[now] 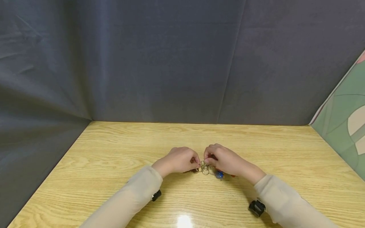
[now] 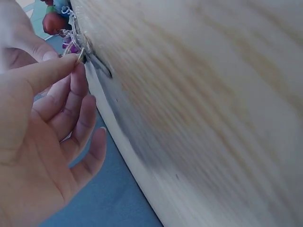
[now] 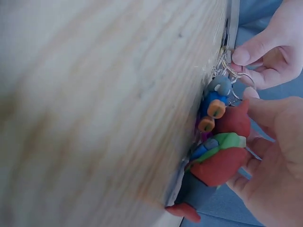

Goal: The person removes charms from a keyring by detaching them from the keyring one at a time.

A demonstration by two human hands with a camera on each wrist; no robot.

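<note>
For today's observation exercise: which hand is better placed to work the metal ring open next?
Probably the left hand: its thumb and forefinger already pinch the ring, while the right hand cradles the figure charms.

Both forearms, in beige sleeves, reach forward and angle inward so the 2 hands meet at the middle. The left hand [image 1: 178, 160] lies knuckles up, its thumb and forefinger [image 2: 47, 73] pressed together in a pinch while the other 3 fingers hang loosely curled. The right hand [image 1: 225, 160] faces it, fingertips almost touching the left's, thumb and forefinger pinched, remaining fingers curled under the palm.
</note>
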